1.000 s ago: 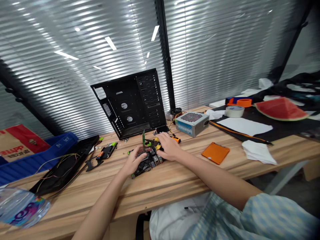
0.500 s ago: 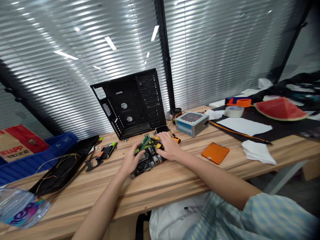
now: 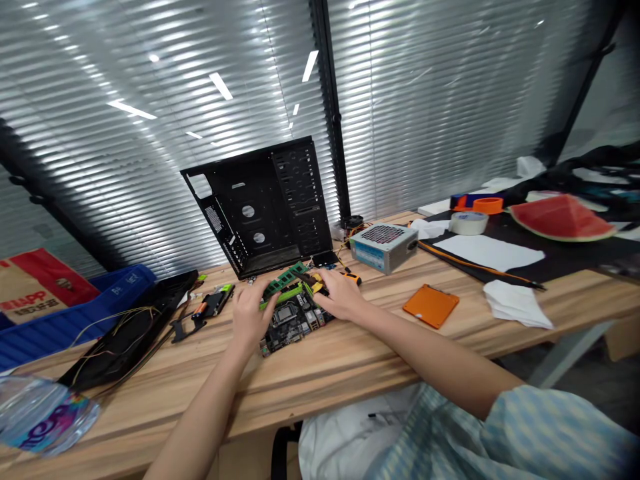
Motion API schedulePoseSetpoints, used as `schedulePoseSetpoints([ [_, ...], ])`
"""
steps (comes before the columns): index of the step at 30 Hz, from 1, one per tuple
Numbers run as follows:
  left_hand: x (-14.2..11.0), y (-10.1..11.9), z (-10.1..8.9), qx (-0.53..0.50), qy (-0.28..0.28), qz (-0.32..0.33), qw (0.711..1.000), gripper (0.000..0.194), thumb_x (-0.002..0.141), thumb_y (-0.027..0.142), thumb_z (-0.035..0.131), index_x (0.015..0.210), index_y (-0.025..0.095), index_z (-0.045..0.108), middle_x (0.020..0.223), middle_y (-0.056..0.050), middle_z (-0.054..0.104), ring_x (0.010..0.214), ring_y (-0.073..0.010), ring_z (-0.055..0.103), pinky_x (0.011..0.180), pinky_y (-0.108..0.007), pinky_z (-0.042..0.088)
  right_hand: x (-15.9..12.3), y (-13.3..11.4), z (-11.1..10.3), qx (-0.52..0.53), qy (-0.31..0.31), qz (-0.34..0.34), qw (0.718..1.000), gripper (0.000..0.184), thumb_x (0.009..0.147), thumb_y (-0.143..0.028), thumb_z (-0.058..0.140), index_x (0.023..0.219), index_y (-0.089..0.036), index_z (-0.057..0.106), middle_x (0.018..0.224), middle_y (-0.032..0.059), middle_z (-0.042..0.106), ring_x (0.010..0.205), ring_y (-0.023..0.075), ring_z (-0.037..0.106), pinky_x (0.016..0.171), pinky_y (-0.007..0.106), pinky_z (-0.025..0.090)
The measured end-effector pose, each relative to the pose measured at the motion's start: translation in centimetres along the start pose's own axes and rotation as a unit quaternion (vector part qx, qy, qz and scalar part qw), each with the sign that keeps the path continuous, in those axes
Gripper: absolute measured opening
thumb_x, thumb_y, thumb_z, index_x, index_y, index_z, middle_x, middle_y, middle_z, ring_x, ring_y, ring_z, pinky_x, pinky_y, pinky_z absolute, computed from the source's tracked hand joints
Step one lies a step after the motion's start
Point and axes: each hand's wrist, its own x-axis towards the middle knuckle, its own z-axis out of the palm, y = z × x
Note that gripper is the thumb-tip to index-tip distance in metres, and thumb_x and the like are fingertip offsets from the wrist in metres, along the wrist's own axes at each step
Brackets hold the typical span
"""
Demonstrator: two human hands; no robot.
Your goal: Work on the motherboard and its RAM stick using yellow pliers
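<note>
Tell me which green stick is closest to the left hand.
It's the lower green memory stick, lying across the motherboard, right by the fingers of the left hand. The other green stick lies beyond it, farther from that hand.

Motherboard partly hidden under left hand and right hand, its markings too small to read.

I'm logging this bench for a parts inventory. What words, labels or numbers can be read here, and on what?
"APP" in white, on the red band of the cardboard box; anything before it is unclear.
Colourful lettering on the plastic bag: too blurred.
Marks on the blue crate: too small.
Label on the power supply: too small.
Sticker on the black computer case: too small.
Print on the motherboard: too small.
</note>
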Motion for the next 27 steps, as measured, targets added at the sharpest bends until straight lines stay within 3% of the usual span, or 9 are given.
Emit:
schedulePoseSetpoints([
  [8,0.0,-0.2,0.1,0.059,0.018,0.043,0.997,0.031,0.086,0.038,0.062,0.113,0.023,0.064,0.107,-0.009,0.07,0.102,-0.0273,0.062,0.099,-0.04,0.033,0.1,-0.3,0.0,-0.028,0.004,0.033,0.999,0.041,0.082,-0.039,0.052,0.118,-0.021,0.055,0.104,0.0083,0.07,0.093,0.0247,0.064,0.073,0.029,0.041],
  [13,-0.1,-0.2,0.2,0.126,0.027,0.083,0.988,0.035,0.087,0.041,0.061,0.115,0.02,0.06,0.104,-0.009,0.071,0.098,-0.0246,0.064,0.094,-0.039,0.038,0.3,-0.4,-0.2,-0.002,-0.007,0.075,0.997,0.038,0.082,-0.041,0.051,0.113,-0.022,0.058,0.096,0.0058,0.072,0.089,0.0231,0.065,0.069,0.027,0.037],
  [20,0.0,-0.1,0.1,0.134,0.036,0.109,0.984,0.036,0.086,0.042,0.062,0.114,0.019,0.057,0.105,-0.01,0.07,0.098,-0.0253,0.064,0.091,-0.039,0.04,0.7,-0.3,-0.1,0.047,-0.005,0.146,0.988,0.04,0.08,-0.044,0.053,0.114,-0.026,0.063,0.095,0.0041,0.072,0.084,0.0213,0.063,0.064,0.026,0.034],
  [27,0.1,0.3,0.0,0.111,0.0,0.148,0.983,0.033,0.086,0.038,0.063,0.113,0.02,0.057,0.106,-0.008,0.069,0.099,-0.0234,0.063,0.091,-0.038,0.04,1.5,0.7,0.6,0.15,-0.008,0.165,0.975,0.027,0.078,-0.041,0.053,0.085,-0.019,0.067,0.078,0.0029,0.068,0.067,0.0156,0.057,0.057,0.024,0.032],
])
